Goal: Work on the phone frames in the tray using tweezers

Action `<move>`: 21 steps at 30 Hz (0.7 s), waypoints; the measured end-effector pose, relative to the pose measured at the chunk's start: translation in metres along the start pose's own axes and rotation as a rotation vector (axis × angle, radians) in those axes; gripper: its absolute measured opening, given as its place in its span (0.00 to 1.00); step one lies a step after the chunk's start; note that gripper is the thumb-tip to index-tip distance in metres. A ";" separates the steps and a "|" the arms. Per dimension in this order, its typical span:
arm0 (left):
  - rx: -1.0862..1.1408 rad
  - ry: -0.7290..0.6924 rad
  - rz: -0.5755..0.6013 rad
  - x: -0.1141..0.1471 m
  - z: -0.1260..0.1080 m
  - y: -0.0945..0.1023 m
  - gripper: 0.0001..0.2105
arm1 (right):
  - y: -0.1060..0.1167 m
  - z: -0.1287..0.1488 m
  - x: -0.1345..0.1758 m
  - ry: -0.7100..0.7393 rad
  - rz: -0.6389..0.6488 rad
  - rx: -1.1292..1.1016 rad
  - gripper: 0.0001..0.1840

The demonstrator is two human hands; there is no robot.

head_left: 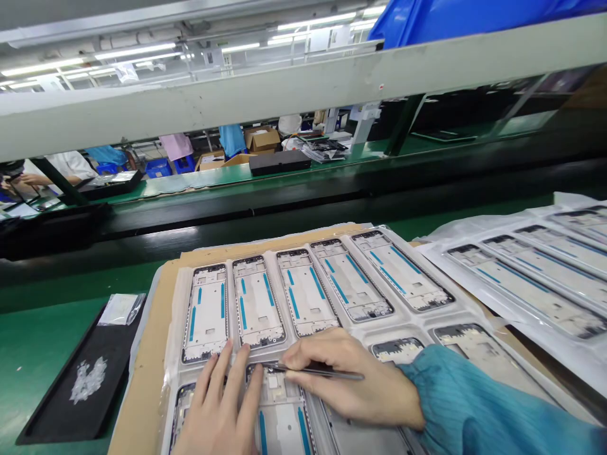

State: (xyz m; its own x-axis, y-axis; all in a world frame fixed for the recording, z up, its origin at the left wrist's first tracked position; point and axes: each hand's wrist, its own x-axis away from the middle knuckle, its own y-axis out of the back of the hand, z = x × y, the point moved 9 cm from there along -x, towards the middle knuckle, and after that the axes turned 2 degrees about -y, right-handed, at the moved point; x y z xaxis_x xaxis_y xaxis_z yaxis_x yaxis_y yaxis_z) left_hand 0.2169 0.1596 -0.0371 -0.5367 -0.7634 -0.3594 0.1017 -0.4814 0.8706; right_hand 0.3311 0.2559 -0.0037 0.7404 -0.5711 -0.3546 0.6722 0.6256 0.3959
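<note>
My right hand (336, 373) pinches dark metal tweezers (327, 373), their tip at the top edge of a phone frame (284, 423) in the near row. Two blue strips show on that frame. My left hand (222, 404) lies with fingers stretched out over the same frame and the one to its left (183, 407), partly covering both. These frames sit in a clear plastic tray (175, 316). Behind my hands stands a far row of similar phone frames (303, 291), each with blue strips. Whether the tweezers grip a small part cannot be made out.
At left, a black tray (52, 398) holds small clear pieces (88, 379) and a plastic bag (121, 309). Cardboard (137, 379) lies under the frame tray. More frames (526, 272) lie at right. A pale beam (237, 88) crosses ahead; a co-worker's hand (35, 179) is far left.
</note>
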 end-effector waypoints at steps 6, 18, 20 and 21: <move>0.017 0.018 0.013 0.003 0.001 -0.001 0.26 | -0.005 0.003 -0.001 0.020 0.036 -0.004 0.07; -0.066 0.021 0.033 -0.005 -0.004 0.001 0.25 | 0.001 -0.013 -0.020 -0.135 0.053 -0.125 0.09; -0.059 0.030 0.009 -0.005 -0.004 0.003 0.25 | -0.002 -0.010 -0.016 -0.078 0.062 -0.068 0.09; -0.049 0.037 -0.002 -0.004 -0.003 0.004 0.25 | -0.005 -0.007 -0.014 -0.029 0.070 -0.032 0.09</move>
State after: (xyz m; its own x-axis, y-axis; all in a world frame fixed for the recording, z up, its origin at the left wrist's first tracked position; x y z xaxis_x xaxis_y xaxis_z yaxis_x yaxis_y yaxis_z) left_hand 0.2219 0.1596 -0.0332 -0.5060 -0.7774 -0.3736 0.1420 -0.5023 0.8530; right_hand 0.3172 0.2645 -0.0065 0.7856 -0.5399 -0.3023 0.6188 0.6811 0.3914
